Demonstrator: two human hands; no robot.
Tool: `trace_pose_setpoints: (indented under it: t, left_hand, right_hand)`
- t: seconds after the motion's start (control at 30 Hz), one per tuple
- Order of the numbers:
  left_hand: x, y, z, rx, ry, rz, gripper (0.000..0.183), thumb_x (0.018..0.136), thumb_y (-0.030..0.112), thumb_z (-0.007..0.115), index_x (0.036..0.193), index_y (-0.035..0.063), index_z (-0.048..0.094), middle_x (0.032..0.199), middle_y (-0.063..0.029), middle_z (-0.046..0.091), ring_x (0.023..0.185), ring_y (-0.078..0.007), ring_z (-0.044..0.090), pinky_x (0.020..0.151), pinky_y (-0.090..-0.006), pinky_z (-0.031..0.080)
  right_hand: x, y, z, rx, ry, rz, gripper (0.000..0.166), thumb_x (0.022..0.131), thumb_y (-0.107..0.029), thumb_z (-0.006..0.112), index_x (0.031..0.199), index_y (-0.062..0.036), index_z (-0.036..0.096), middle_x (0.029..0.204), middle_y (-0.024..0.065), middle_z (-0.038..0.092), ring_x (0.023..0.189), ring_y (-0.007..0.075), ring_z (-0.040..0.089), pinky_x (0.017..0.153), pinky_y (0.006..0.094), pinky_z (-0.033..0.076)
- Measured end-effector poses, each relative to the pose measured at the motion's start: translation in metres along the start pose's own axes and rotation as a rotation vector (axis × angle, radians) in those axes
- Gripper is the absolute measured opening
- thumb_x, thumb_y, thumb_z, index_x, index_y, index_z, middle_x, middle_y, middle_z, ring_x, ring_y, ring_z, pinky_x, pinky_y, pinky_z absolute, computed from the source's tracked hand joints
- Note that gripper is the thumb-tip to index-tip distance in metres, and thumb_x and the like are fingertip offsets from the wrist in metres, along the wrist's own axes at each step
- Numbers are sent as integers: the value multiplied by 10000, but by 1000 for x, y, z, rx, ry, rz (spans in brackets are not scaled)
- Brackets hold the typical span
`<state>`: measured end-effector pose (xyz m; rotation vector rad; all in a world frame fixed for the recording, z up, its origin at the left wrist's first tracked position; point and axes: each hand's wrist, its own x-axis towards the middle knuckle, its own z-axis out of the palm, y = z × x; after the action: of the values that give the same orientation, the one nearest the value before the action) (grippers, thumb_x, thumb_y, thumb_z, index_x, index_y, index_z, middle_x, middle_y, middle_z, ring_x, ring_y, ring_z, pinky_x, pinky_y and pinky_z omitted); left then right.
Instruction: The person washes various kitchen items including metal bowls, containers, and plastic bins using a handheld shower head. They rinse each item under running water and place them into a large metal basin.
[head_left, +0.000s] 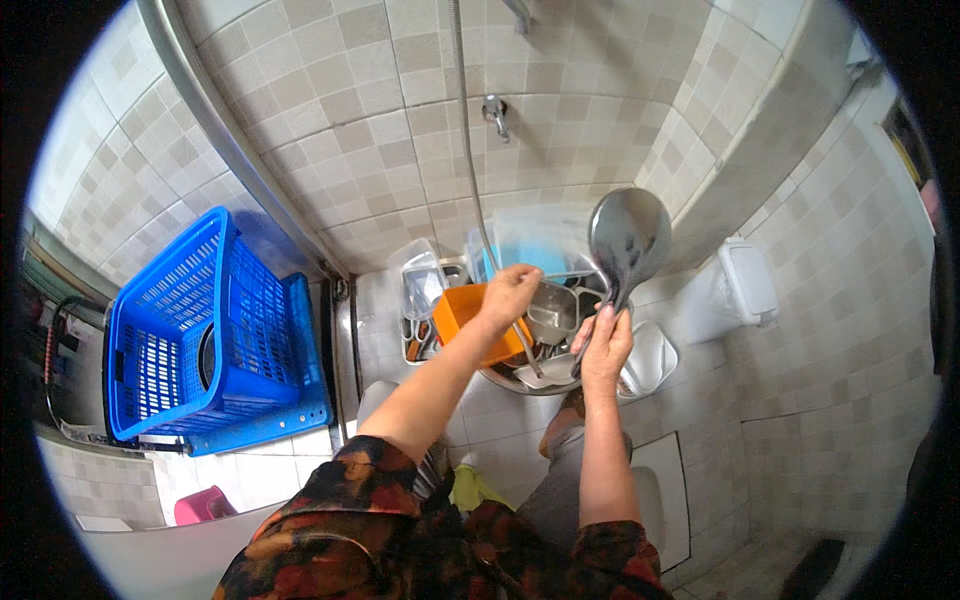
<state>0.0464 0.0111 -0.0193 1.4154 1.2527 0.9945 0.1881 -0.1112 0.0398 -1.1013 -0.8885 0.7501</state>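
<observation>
My right hand (606, 345) is closed round the dark handles of what look like two large metal ladles (630, 229), their round heads upward. My left hand (511, 294), fingers curled, is above an orange plastic box (461, 309); whether it holds anything cannot be told. A flexible shower hose (469, 161) hangs down, passes behind that hand and reaches into a wide metal basin (529, 390). In the basin are the orange box, a square steel container (553, 309), white dishes and other utensils. Behind are clear plastic containers, one with a light-blue part.
On the left, a blue plastic basket (255, 367) stands by a blue slatted board (311, 375). A clear tub (422, 289) and a tray of scissors and utensils lie left of the basin. White plastic containers (649, 360) and a white lidded bin (712, 300) are right. A tap (496, 116) juts from the tiled wall.
</observation>
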Motion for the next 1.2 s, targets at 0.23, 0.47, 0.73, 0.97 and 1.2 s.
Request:
trace_pose_setpoints:
  t: [0.23, 0.47, 0.73, 0.97, 1.2]
  left_hand:
    - [-36, -4, -94, -271, -55, -244, 587, 962, 243, 629, 1493, 143, 399, 1166, -91, 643, 918, -207, 649, 764, -361, 546]
    - [-80, -7, -118, -379, -129, -229, 654, 935, 303, 655, 1507, 150, 377, 1254, -99, 620, 1005, -232, 644, 833, -383, 532]
    - [-94, 5, -34, -467, -213, -371, 547, 1004, 231, 556, 1510, 144, 367, 1309, -108, 605, 1050, -256, 639, 837, -368, 539]
    - [-144, 35, 117, -844, -267, -578, 593, 990, 202, 569, 1513, 103, 307, 1390, -170, 522, 1011, -254, 644, 805, -366, 569]
    - [-219, 25, 173, -640, -552, -676, 557, 995, 168, 536, 1498, 55, 324, 1342, -159, 558, 904, -209, 687, 705, -293, 598]
  right_hand:
    - [31, -73, -40, -340, 158, -42, 350, 1047, -339, 477, 858, -44, 459, 575, 43, 514, 412, 120, 493, 382, 281, 406]
    - [-30, -80, -134, -631, 332, 62, 382, 1026, -353, 517, 785, -67, 437, 568, 39, 503, 414, 115, 489, 380, 290, 406]
    - [-97, -44, -193, -549, 471, 270, 370, 1025, -371, 511, 825, -64, 458, 569, 25, 485, 411, 105, 465, 368, 286, 392]
    - [-95, -78, -199, -404, 441, 218, 368, 1030, -402, 492, 910, -54, 490, 595, 18, 501, 419, 101, 478, 378, 271, 401]
    - [-118, -94, -219, -463, 380, 217, 343, 1040, -374, 477, 915, -55, 501, 587, 14, 504, 413, 97, 469, 377, 270, 394]
